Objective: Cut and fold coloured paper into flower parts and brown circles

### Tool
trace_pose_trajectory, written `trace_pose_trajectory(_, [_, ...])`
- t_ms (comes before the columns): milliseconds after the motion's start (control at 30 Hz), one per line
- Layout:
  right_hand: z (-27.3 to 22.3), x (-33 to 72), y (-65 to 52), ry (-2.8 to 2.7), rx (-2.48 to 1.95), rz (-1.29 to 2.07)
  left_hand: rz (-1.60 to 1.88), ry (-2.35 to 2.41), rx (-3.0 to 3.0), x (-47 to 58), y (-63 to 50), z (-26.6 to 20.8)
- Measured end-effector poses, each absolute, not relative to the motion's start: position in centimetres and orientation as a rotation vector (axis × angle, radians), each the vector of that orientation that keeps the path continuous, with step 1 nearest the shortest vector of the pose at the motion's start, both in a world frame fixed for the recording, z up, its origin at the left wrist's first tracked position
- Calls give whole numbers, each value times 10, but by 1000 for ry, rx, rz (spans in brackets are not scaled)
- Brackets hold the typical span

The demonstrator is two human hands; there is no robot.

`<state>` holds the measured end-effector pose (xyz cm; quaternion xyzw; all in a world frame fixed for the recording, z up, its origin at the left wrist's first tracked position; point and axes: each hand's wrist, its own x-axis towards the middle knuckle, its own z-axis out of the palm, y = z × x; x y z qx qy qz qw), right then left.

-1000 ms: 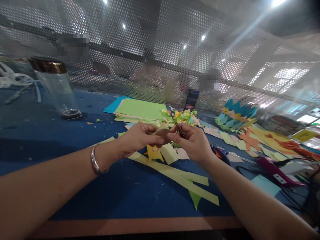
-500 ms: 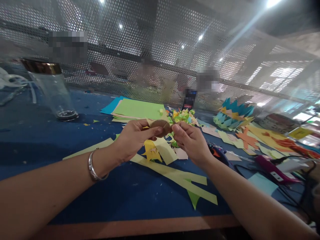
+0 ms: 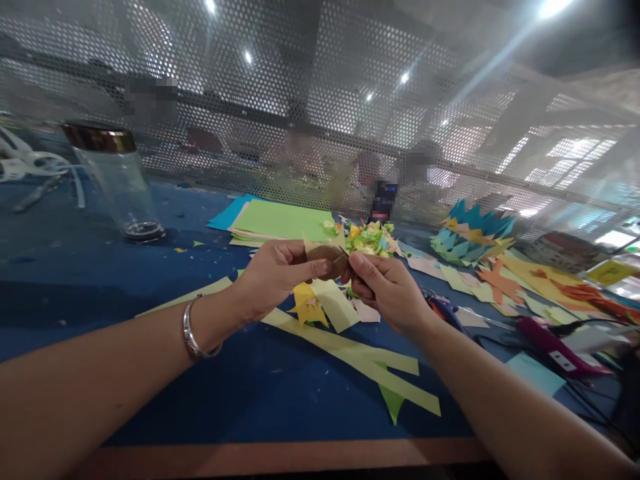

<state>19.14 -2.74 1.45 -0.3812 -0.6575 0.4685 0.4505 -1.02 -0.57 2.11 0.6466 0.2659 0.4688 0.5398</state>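
Note:
My left hand (image 3: 267, 277), with a silver bangle at the wrist, is closed on a brown rounded piece (image 3: 323, 254). Pale yellow paper (image 3: 341, 239) sticks up behind it. Thumb and fingers of my right hand (image 3: 387, 287) are pinched together at the piece's right edge. A thin dark tip shows by that thumb, too small to name. Under the hands lie a yellow cut-out (image 3: 309, 308), a pale paper piece (image 3: 336, 307) and long pale green strips (image 3: 350, 350). A heap of small folded paper bits (image 3: 373, 237) sits just beyond.
A stack of coloured sheets (image 3: 285, 220) lies behind my left hand. At left stands a glass bottle (image 3: 117, 183) near white scissors-like handles (image 3: 37, 160). On the right are a layered paper crown (image 3: 473, 230), orange cut-outs (image 3: 500, 283), and a purple power strip (image 3: 563, 347) with cables.
The whole view has shifted slightly, so things sit a little farther right. Both hands keep their hold on the brown piece, with only a small shift of the fingers.

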Motion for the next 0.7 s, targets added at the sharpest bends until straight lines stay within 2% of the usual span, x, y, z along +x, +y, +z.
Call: trace_pose_trajectory(700, [18, 194, -29, -1678, -1020, 1045, 1041, 577, 1404, -11, -3, 19])
